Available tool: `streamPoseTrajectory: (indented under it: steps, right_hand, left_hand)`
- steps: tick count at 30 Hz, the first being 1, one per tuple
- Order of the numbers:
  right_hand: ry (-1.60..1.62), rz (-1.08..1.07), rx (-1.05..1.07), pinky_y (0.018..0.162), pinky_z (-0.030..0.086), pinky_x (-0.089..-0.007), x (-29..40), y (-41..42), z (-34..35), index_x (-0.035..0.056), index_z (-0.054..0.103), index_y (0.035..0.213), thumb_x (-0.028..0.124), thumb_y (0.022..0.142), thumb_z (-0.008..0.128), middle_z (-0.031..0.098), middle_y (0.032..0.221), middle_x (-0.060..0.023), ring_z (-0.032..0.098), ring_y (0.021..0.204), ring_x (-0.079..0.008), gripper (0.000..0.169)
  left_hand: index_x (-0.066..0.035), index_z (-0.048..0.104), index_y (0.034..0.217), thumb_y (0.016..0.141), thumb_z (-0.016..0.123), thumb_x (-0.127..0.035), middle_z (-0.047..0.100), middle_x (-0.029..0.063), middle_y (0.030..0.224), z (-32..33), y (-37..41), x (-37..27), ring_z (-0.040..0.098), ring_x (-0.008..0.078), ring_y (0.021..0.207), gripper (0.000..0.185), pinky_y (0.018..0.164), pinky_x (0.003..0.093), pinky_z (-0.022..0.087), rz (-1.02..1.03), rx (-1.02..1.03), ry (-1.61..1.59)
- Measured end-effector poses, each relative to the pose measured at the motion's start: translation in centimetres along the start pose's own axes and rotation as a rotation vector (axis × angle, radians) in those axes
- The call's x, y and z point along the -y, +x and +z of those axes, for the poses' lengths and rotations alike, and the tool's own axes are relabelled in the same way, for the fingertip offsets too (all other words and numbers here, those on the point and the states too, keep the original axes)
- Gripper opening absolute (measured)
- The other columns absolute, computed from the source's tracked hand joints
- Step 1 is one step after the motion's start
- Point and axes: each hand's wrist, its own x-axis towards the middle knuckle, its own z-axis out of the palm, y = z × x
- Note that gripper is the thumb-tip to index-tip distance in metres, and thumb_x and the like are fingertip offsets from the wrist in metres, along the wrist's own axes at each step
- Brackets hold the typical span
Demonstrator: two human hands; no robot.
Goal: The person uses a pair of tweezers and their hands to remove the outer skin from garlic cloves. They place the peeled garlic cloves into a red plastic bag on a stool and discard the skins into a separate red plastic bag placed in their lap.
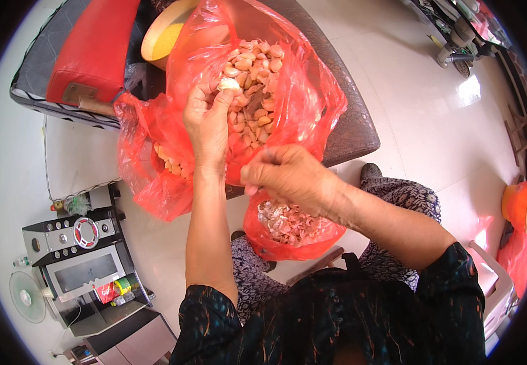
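Observation:
My left hand (206,123) pinches a pale garlic clove (228,84) between thumb and fingers. Beneath it, a red plastic bag (322,105) lies spread around many garlic cloves (250,130) in their skins. My right hand (297,175) is curled over the bag's near edge, thumb against the fingers; blur hides whether anything is between them. Below that hand, a smaller red bag (322,248) holds loose garlic skins (290,224). Left of my left wrist, another red bag (154,196) contains pale cloves (170,162).
The large bag rests on a brown leather-look seat (359,132). Behind it stands a tub (151,34) with something yellow inside. A red padded piece (92,45) is at upper left. A cabinet (131,335), speaker unit (71,232) and fan (26,296) stand at lower left.

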Motion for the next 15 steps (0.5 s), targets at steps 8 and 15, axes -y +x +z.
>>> streamPoseTrajectory:
  steps: [8,15]
  right_hand:
    - [0.086,-0.227,-0.207,0.042,0.028,-0.016,2.1,0.3,-0.1,0.0046,0.055,0.108,0.011,0.081,0.065,0.062,0.091,-0.0032,0.043,0.052,-0.0018,0.029]
    - [0.01,-0.389,-0.105,0.065,0.047,-0.0194,0.3,1.1,0.0,-0.0006,0.057,0.108,0.005,0.078,0.067,0.063,0.086,-0.0057,0.057,0.077,-0.007,0.032]
  left_hand:
    - [0.002,0.054,0.102,0.083,0.059,0.0,0.061,0.0118,0.087,-1.0,-4.1,-2.8,0.061,0.0162,0.072,0.021,0.063,0.0251,0.051,-0.04,0.083,-0.289]
    - [0.004,0.056,0.099,0.083,0.059,-0.001,0.062,0.0128,0.087,-1.2,-7.6,-3.1,0.064,0.02,0.074,0.017,0.061,0.0282,0.055,0.044,-0.054,-0.071]
